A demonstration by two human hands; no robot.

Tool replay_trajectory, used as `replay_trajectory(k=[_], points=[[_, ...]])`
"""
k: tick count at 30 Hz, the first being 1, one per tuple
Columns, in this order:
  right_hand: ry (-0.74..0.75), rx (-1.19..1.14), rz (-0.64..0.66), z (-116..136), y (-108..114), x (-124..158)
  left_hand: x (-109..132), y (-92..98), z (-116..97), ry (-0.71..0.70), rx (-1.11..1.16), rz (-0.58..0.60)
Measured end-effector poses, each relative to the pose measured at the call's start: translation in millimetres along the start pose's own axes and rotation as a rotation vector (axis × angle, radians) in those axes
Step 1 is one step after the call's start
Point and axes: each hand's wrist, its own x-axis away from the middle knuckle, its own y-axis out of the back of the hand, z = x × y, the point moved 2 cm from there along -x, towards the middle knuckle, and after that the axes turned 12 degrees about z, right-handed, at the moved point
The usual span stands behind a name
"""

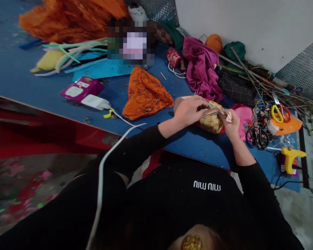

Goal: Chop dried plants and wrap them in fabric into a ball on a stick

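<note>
Above the front of the table, my left hand (190,110) is closed, its fingertips pinching a thin brownish-green strip (211,112). My right hand (232,124) grips the other end of that strip, and a small whitish piece (229,117) shows at its fingers. Under the strip, between both hands, lies a rounded gold cloth bundle (211,123) with red dots and red edging. Pink cloth (243,119) sits just right of my right hand. An orange patterned cloth (146,93) is spread to the left of my left hand.
Black-handled scissors (257,133), red-and-yellow scissors (280,111) and a yellow glue gun (292,159) lie at the right. Magenta cloth (202,67) and twigs (261,78) are behind. A purple-and-white box (82,88) stands left; a white cable (101,180) crosses my left arm.
</note>
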Motion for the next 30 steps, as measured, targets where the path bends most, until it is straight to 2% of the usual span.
replay_trajectory(k=[3,7,11,14,17,23,27,30], points=[[0.001,0.014,-0.005,1,-1,-1,-2,3.2,0,0.033,-0.093,-0.005],[-0.022,0.018,0.0,2,-1,-1,-2,9.9,-4,0.079,-0.065,-0.005],[-0.036,0.012,0.007,1,-1,-1,-2,16.3,-5,0.136,-0.097,0.057],[-0.036,0.003,0.008,1,-1,-1,-4,16.5,-3,0.049,-0.108,0.144],[-0.038,0.007,0.004,1,-1,-2,-6,13.5,-2,-0.022,-0.175,0.171],[-0.029,-0.009,0.003,0,0,-1,-9,12.3,-6,0.032,-0.147,0.062],[-0.026,0.012,0.013,0,-1,-1,-9,12.6,-6,0.085,-0.082,0.053],[-0.011,0.012,0.007,1,-1,-1,-9,10.5,-6,0.07,0.003,0.034]])
